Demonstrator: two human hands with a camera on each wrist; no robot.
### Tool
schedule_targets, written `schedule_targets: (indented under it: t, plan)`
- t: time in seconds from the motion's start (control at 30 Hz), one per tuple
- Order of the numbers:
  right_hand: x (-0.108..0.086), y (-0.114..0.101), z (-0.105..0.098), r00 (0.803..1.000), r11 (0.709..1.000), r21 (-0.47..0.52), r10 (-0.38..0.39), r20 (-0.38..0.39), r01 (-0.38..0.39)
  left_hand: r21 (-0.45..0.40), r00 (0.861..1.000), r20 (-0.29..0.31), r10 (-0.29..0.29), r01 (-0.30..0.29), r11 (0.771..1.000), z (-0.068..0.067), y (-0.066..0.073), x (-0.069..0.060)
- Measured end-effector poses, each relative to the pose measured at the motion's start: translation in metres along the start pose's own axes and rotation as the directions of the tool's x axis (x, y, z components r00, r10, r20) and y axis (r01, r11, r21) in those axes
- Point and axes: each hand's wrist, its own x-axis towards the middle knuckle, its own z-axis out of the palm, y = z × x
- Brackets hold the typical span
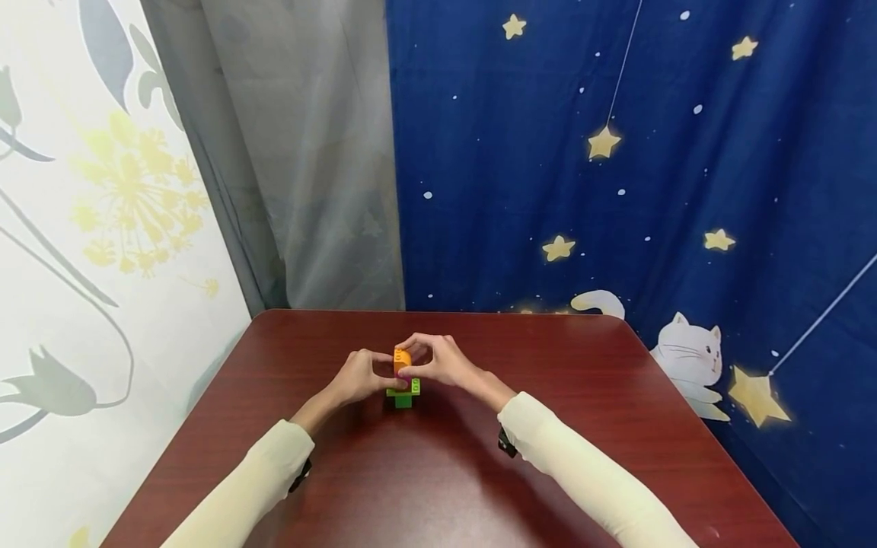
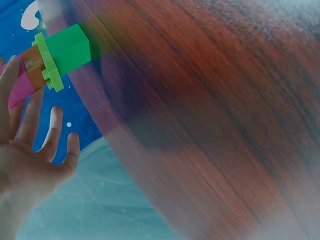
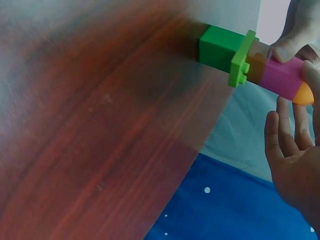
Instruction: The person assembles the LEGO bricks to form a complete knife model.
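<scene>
A small tower of toy building bricks stands on the table, between both hands. At its base is a green brick (image 2: pixel 70 48), topped by a wider light green plate (image 2: pixel 48 62) with bare studs. Above come a brown brick (image 3: pixel 257 61) and a pink brick (image 3: pixel 282 78), then an orange brick (image 1: pixel 400 361) with a rounded side. My left hand (image 1: pixel 359 377) pinches the tower at the pink brick between thumb and finger. Higher up, my right hand (image 1: pixel 440 361) pinches the orange brick, its other fingers spread in the right wrist view. Fingers partly cover the upper bricks.
The tower stands towards the far side of a dark red wooden table (image 1: pixel 425 487). Behind it hang a grey curtain (image 1: pixel 329 152) and a blue curtain (image 1: pixel 493 190) with stars. A white floral-patterned cloth (image 1: pixel 123 228) is at the left.
</scene>
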Motion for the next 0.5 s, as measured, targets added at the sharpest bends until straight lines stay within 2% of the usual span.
schedule_targets:
  t: [0.23,0.5]
  plan:
    - [-0.005,0.004,0.008,0.999,0.997,0.081,0.010,-0.044,-0.006,-0.004,1.000,0.001,-0.005,0.005,1.000,0.000,-0.001,0.000]
    - [-0.011,0.009,0.016,0.997,0.996,0.093,0.019,-0.077,-0.012,-0.049,1.000,0.007,0.010,-0.009,0.999,0.003,-0.002,-0.004]
